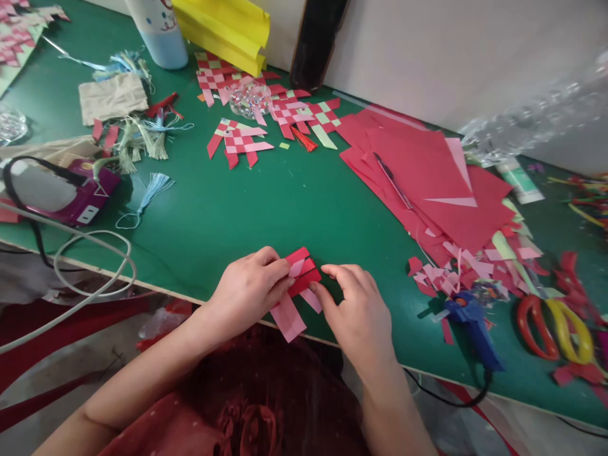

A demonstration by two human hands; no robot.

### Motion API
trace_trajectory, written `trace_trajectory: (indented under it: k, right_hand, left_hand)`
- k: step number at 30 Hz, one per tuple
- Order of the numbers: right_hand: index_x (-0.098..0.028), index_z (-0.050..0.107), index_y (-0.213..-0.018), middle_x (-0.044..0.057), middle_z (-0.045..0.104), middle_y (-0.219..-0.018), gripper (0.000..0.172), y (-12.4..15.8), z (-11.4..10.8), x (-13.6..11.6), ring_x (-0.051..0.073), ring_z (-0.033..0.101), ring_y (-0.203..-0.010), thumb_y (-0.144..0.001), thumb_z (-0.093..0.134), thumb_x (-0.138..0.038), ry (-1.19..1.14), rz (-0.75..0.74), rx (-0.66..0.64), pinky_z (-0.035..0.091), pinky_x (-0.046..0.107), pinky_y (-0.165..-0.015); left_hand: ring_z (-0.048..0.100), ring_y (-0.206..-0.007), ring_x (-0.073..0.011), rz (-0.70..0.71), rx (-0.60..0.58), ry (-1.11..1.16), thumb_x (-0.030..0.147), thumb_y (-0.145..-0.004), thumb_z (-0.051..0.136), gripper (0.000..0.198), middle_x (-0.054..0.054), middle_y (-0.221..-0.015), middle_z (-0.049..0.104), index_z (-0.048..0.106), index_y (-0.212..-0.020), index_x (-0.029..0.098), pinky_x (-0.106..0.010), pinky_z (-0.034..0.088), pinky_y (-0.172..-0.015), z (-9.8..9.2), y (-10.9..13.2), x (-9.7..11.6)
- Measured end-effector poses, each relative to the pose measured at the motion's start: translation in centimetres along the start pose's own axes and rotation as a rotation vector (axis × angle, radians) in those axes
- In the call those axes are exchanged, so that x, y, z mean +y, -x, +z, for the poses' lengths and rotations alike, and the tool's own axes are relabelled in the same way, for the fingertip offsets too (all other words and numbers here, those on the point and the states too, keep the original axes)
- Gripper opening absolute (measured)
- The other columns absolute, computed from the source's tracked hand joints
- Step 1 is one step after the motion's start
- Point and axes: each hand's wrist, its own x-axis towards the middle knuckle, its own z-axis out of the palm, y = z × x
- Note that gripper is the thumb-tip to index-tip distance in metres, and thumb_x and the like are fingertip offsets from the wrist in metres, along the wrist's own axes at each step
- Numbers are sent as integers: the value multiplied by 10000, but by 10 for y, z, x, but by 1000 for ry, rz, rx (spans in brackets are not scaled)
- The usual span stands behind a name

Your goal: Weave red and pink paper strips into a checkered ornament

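Observation:
Near the front edge of the table, a small piece of woven paper strips [304, 280], red and pink, is between my hands. My left hand [254, 285] is closed on its left side, thumb and fingers pressing the strips together. Two loose pink strip ends [288, 318] hang down toward me. My right hand [356, 310] is at the piece's right corner, with the thumb and curled forefinger on either side of that edge. The other fingers of this hand are folded in.
Finished woven paper fish [237, 140] and a dish of beads [250, 99] lie at the back. Red paper sheets [427, 171], a blue glue gun [475, 323] and scissors [536, 326] are right. Tassels [151, 193], a purple device [78, 190] and a cable [95, 237] lie left.

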Motion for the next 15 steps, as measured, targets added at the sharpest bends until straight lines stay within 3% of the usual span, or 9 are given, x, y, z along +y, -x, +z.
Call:
trace_trajectory:
  k: [4, 15]
  right_hand:
    - [-226, 672, -978, 70, 674, -997, 146, 2, 4, -4, 248, 600, -937, -900, 604, -330, 19, -1, 18, 494, 380, -780]
    - [-223, 686, -868, 53, 684, -905, 114, 4, 6, -5, 214, 611, -862, -911, 586, -259, -74, -49, 98, 483, 353, -768]
  left_hand:
    - [575, -723, -150, -1, -16, -9, 243, -967, 465, 217, -46, -905, 589, 610, -830, 158, -277, 457, -663, -1, 0, 0]
    - [573, -701, -132, 13, 21, -28, 250, -967, 464, 228, -39, -887, 600, 609, -816, 161, -256, 457, -646, 0, 0, -1]
